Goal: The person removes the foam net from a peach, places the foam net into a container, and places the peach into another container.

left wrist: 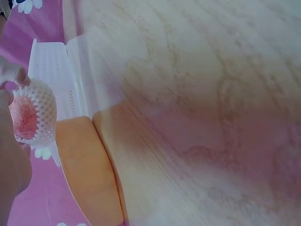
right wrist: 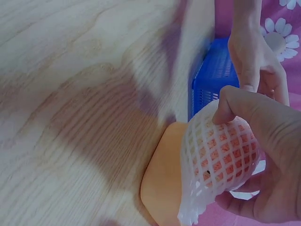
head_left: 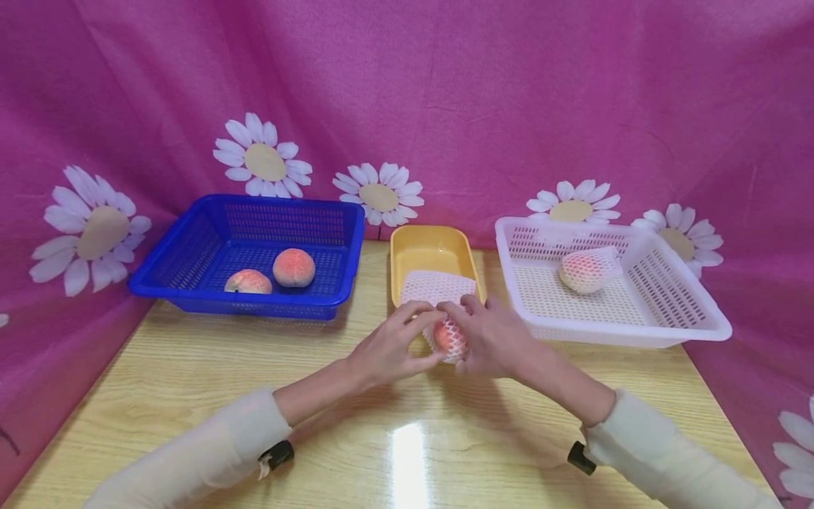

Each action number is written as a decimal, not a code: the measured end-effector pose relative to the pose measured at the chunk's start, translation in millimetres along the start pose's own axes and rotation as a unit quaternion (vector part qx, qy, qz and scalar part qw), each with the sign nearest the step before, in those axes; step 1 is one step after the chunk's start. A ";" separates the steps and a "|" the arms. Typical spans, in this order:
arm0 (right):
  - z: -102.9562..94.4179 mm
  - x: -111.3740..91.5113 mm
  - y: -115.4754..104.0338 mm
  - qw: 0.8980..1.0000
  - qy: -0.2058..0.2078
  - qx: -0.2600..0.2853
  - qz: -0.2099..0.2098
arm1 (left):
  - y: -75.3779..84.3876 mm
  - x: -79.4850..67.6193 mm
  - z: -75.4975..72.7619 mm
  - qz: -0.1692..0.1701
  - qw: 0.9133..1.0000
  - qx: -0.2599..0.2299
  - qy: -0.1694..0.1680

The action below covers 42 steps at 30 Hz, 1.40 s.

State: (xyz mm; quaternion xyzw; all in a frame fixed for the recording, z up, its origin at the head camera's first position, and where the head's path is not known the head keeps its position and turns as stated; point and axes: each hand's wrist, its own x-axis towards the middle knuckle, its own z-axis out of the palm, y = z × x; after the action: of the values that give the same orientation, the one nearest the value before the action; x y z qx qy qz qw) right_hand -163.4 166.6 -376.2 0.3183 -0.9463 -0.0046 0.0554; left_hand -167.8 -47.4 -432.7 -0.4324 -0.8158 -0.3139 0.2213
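Note:
A pink-red peach sits in a white foam net sleeve between both hands, in front of the yellow tray. My right hand grips the netted peach, thumb on one side and fingers curled round the other. From the left, my left hand has thumb and fingers bent round the peach's other side. In the left wrist view the net covers the side away from that hand and red skin shows bare nearer it. The net's gathered end hangs loose in the right wrist view. More foam net lies over the tray's near end.
At the left stands a blue basket with two bare peaches. The yellow tray is in the middle. A white basket at the right holds one netted peach. Flowered pink cloth hangs behind the wooden table.

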 end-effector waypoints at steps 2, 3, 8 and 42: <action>0.4 -1.1 -1.3 1.000 0.008 -0.006 -0.006 | 0.2 -1.1 0.3 0.000 1.000 -0.003 0.000; 0.6 -1.4 -2.0 1.000 0.013 -0.009 -0.010 | 0.2 -1.6 0.4 0.002 1.000 -0.003 0.001; 1.0 -3.3 -5.8 1.000 0.020 -0.014 -0.019 | 0.8 -4.5 0.4 0.016 1.000 -0.002 0.004; 29.0 -5.0 -21.3 0.998 -0.052 0.024 0.032 | -2.9 -22.5 8.3 -0.021 0.997 -0.022 -0.070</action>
State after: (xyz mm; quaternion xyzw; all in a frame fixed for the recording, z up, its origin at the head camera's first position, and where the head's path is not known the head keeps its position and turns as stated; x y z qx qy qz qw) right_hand -149.8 151.8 -406.4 0.2889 -0.9573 0.0037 -0.0012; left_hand -159.2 -55.6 -453.7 -0.4405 -0.8313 -0.3053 0.1472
